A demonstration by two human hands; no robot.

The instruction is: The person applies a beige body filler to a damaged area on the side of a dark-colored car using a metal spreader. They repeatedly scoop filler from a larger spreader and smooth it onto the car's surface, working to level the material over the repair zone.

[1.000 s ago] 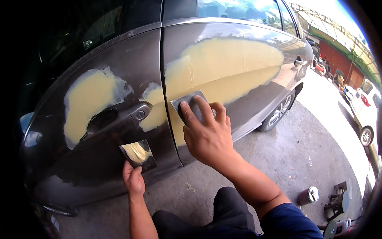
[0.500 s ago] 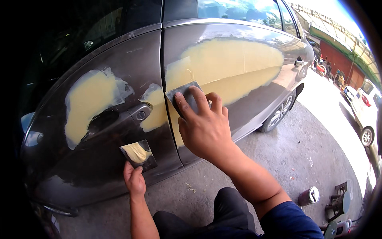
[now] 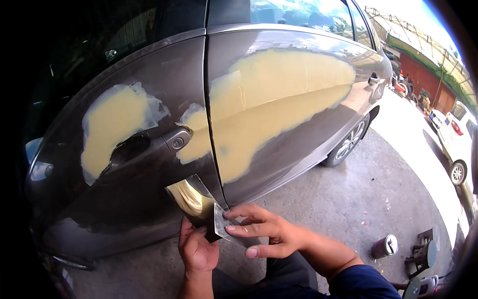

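My left hand (image 3: 198,246) grips a square dark board (image 3: 204,187) by its lower edge, with a lump of pale yellow putty (image 3: 185,195) on it. My right hand (image 3: 264,231) holds a thin grey spreader (image 3: 219,219) against the board's right side, fingers over its face. Both are low in front of a dark grey-brown car door. The rear door (image 3: 308,132) carries a broad smooth patch of yellow filler (image 3: 279,89); the front door (image 3: 64,189) has two smaller patches with ragged edges around the door handle (image 3: 177,142).
A metal can (image 3: 384,245) and a small dark stool (image 3: 425,256) stand on the concrete floor (image 3: 338,199) at lower right. The car's rear wheel (image 3: 346,144) is beyond. A white car (image 3: 455,129), piled clutter and a red wall (image 3: 418,74) show at right.
My right hand has come down from the rear door's filler to the board. My left hand has shifted right with the board, which has turned. The filler where the spreader was is now uncovered.
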